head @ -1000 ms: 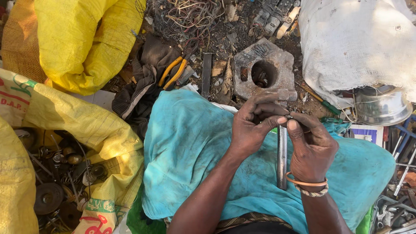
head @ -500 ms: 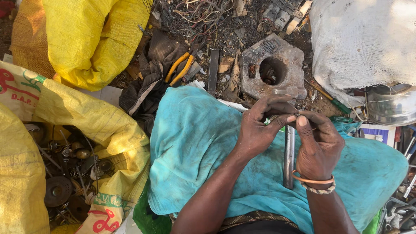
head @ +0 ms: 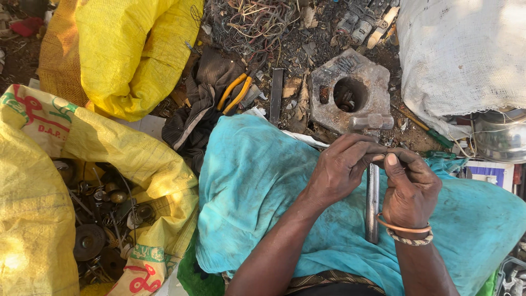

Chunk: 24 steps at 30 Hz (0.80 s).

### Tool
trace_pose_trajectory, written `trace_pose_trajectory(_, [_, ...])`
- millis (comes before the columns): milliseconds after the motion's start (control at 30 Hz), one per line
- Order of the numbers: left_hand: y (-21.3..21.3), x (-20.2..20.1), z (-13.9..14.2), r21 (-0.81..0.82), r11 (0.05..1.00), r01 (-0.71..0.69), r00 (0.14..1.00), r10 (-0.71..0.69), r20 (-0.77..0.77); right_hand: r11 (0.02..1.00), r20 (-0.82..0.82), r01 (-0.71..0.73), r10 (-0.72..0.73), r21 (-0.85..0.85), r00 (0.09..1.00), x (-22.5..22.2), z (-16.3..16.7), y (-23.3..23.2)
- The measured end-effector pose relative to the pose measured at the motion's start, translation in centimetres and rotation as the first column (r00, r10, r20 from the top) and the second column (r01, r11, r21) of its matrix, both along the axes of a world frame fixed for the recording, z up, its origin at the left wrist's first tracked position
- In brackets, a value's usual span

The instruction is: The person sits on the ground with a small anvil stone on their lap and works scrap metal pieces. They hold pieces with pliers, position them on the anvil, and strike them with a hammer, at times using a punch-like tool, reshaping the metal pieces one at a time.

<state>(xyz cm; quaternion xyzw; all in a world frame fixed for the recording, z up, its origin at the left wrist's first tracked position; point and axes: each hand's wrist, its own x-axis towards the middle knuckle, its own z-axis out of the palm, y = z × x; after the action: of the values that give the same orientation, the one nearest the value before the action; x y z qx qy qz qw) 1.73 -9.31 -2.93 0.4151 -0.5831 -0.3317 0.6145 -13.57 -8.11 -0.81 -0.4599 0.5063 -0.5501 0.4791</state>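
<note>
Both hands meet over the lap: the left hand (head: 342,167) and the right hand (head: 408,183) pinch something tiny between their fingertips, too small to make out. Right beneath them lies a hammer (head: 372,186), its metal handle running down the turquoise cloth (head: 257,181) between the 2 wrists, its head poking out just past the fingers. Neither hand grips the hammer itself. Judging by this, the small piece is being worked by hand and no striking is under way. To the left, an open yellow sack (head: 49,164) holds loose metal parts, so plenty of scrap looks unsorted. Farther out sit a grey metal block (head: 350,96) with a round hole, orange-handled pliers (head: 235,93), and tangled wire (head: 252,22).
</note>
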Motion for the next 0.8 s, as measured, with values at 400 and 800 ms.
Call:
trace_pose_trajectory(400, [-0.4,-1.0,-1.5,0.197,0.979,-0.041,0.997,0.055,-0.062,0.987,0.167,0.150,-0.157,0.054,0.973,-0.5,-2.2,-1.1])
trace_pose_trajectory(800, [-2.3,-1.2,-6.4,0.569,0.822,0.026,0.653,0.417,-0.632,0.859,-0.124,-0.510,0.511,0.039,0.851,12.5,4.6,4.6])
